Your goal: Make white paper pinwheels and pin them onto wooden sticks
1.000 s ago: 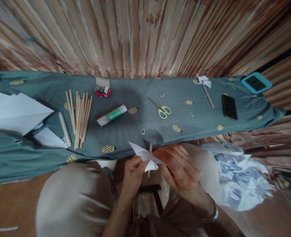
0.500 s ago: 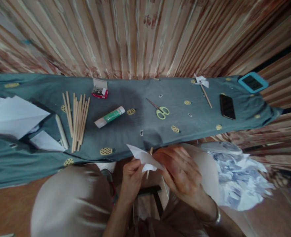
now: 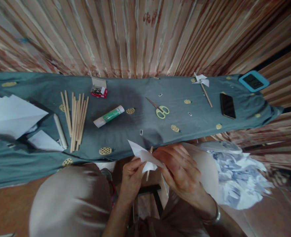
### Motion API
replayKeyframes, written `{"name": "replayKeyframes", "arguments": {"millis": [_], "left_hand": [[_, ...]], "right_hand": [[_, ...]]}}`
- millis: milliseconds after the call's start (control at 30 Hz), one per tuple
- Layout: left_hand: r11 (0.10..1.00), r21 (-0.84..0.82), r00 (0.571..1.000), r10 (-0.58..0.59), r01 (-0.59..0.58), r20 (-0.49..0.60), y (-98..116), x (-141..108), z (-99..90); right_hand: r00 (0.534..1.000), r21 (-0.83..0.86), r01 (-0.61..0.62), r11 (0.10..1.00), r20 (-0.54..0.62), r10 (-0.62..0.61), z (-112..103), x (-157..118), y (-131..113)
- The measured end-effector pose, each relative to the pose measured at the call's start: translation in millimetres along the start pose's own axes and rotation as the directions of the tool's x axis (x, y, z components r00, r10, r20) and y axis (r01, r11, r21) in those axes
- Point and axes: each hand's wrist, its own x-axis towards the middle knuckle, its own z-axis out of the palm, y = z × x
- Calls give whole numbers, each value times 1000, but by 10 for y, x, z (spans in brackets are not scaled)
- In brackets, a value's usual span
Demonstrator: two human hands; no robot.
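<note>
A white paper pinwheel (image 3: 145, 155) is held over my lap, just off the near edge of the table. Its thin wooden stick (image 3: 148, 174) shows above and below the paper. My left hand (image 3: 131, 174) pinches the pinwheel from the left side. From the right, my right hand (image 3: 181, 168) has its fingers bent round the paper's edge; its fingertips are partly hidden. Beyond my hands, green-handled scissors (image 3: 161, 111) lie on the cloth. Another pinwheel (image 3: 201, 80) on a stick rests at the back right.
Several wooden sticks (image 3: 78, 121), a glue stick (image 3: 109, 116), a red box of metal pins (image 3: 99, 88), paper sheets (image 3: 14, 113) and a white pen-like tool (image 3: 60, 131) lie leftward. A phone (image 3: 227, 105) and blue-framed timer (image 3: 254, 81) sit right. A bag of paper scraps (image 3: 239, 177) stands beside my leg.
Both hands keep hold of the pinwheel in nearly the same place. The paper has tilted very slightly, and the whole view has shifted a little.
</note>
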Motion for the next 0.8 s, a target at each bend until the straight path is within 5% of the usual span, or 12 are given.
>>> {"name": "replayKeyframes", "arguments": {"millis": [167,300,400,533,800], "left_hand": [[988,101,982,101,-118,162,41,-10,11],[982,99,974,139,-158,181,58,5,30],[990,42,980,124,-132,154,-7,45,32],[996,-2,994,89,-89,69,-164,115,13],[944,-318,981,-137,87,-136,-299,180,59]], "right_hand": [[999,48,-54,997,-6,54,38,-6,38],[977,188,-214,959,27,212,113,-13,132],[895,317,-446,837,147,421,207,11,262],[787,406,-613,677,383,483,407,101,521],[574,163,-683,712,722,386,758,419,914]]}}
